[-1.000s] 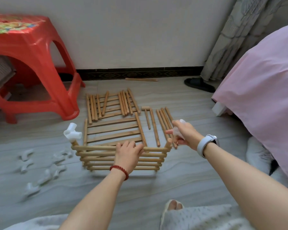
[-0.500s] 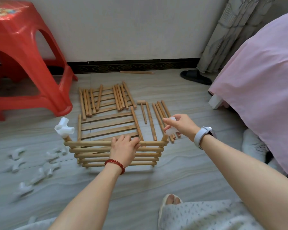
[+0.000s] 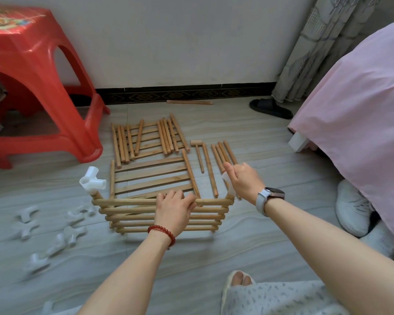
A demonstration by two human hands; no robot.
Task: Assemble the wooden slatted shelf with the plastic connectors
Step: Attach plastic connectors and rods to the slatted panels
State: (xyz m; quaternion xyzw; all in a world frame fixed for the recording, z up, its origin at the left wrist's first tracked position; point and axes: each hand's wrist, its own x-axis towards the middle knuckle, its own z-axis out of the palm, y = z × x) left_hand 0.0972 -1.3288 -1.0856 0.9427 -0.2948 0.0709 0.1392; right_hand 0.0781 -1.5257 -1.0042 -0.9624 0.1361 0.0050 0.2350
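On the floor: the upright wooden slatted panel (image 3: 162, 212) is standing on its long edge, just in front of the flat slat sections.
Left grip: the left hand (image 3: 173, 210) is curling over the top rail, steadying it.
Right grip: the right hand (image 3: 243, 180) is holding a white plastic connector (image 3: 226, 181) above the right corner post.
Doing it well: probably lining socket with post end, pressing straight down.
Axis: the panel's rails are running left to right; the fitted white corner connector (image 3: 92, 181) is pointing upward.
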